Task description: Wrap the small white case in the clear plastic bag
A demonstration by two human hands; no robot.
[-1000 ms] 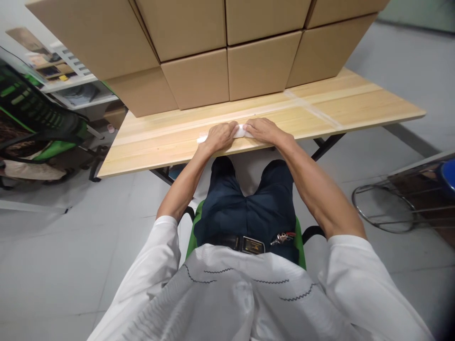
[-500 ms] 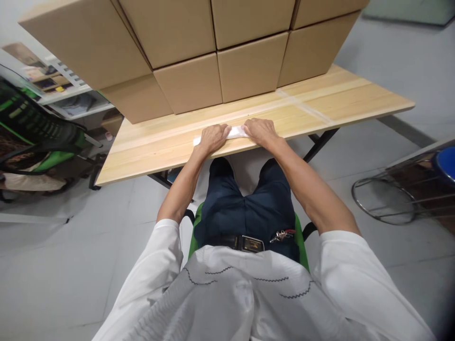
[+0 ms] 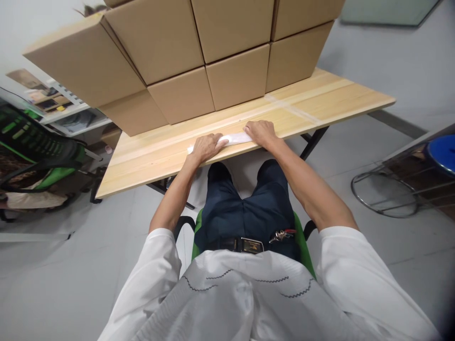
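A long, narrow folded strip of white, slightly pinkish soft material [image 3: 236,139] lies along the front edge of the wooden table [image 3: 152,166]. Whether it is cloth or thin plastic, I cannot tell. My left hand [image 3: 206,147] presses down over its left part, thumb lying along the top, and a small white end sticks out past the wrist side. At the right end, my right hand [image 3: 261,132] has its fingers curled and closed on the strip, the fingertips partly hidden. Between both hands the strip's middle shows, flat and smooth.
Stacked cardboard boxes [image 3: 181,97] stand along the back of the table. A green and black chair [image 3: 39,147] and a shelf [image 3: 67,113] are at left. To the right is a blue-topped metal stool [image 3: 442,154]. My legs are under the table edge.
My hands have moved a little further apart, the left sliding left along the strip, so more of it shows between them. The left thumb now reaches out. The view has shifted slightly.
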